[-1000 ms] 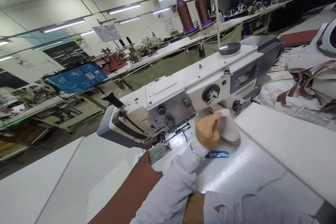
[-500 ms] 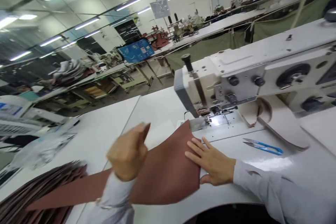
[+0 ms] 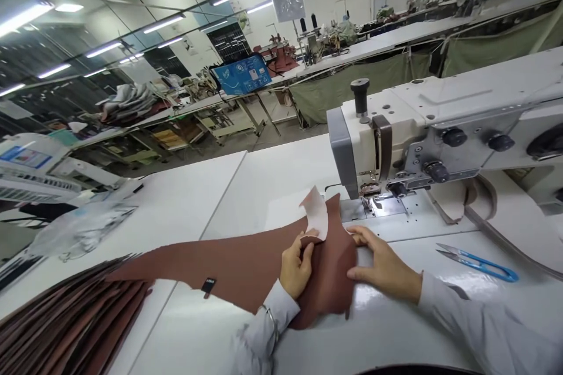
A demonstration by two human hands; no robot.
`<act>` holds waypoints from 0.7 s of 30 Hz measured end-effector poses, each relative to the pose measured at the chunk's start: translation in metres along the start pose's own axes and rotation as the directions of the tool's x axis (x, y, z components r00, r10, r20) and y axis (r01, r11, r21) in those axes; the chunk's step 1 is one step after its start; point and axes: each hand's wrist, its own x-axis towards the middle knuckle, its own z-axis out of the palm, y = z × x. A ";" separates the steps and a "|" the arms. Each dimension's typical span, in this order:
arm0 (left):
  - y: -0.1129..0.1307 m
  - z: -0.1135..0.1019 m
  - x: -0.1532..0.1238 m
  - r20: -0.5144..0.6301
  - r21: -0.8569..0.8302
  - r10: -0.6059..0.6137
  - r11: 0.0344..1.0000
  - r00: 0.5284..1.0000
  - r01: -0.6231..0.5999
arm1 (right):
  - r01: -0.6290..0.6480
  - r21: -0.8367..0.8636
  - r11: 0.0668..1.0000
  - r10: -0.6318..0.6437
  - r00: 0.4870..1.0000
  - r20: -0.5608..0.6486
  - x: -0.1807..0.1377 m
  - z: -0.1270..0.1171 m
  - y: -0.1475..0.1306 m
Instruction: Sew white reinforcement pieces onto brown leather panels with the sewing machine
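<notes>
A long brown leather piece [image 3: 229, 263] lies across the white table, its end just short of the sewing machine's needle plate [image 3: 378, 206]. My left hand [image 3: 297, 266] pinches a folded-up edge of the piece, showing its pale underside [image 3: 317, 218]. My right hand [image 3: 385, 263] rests flat on the leather's right edge, fingers spread. The white sewing machine [image 3: 440, 129] stands right behind both hands.
Blue thread snips [image 3: 479, 261] lie on the table to the right. A stack of brown leather pieces [image 3: 65, 322] sits at the lower left, with a clear plastic bag [image 3: 83, 225] beyond it. A pale strap [image 3: 475, 205] curls under the machine arm. Other workbenches fill the background.
My left hand came down from a raised fist and now pinches the leather's folded edge near the needle. My right hand slid right along the piece. The view shifted left.
</notes>
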 end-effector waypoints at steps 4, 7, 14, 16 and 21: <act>-0.021 -0.003 0.003 0.034 0.120 0.128 0.984 0.991 -0.131 | -0.144 0.060 0.988 0.141 0.989 0.051 -0.013 -0.017 -0.007; -0.033 -0.001 0.012 0.085 0.196 0.217 0.953 0.972 -0.230 | -0.068 -0.595 0.801 -0.158 0.934 -0.320 -0.024 -0.042 0.002; -0.028 -0.003 0.038 0.142 0.271 0.423 0.853 0.895 -0.446 | -0.179 -0.965 0.190 -0.438 0.864 -0.246 -0.002 -0.087 0.036; -0.015 -0.003 0.033 0.097 0.304 0.454 0.834 0.886 -0.461 | -0.185 -0.966 0.182 -0.430 0.868 -0.247 0.004 -0.090 0.043; 0.027 0.009 -0.001 0.043 0.275 0.400 0.876 0.915 -0.396 | -0.195 -0.960 0.199 -0.362 0.896 -0.257 0.003 -0.075 0.050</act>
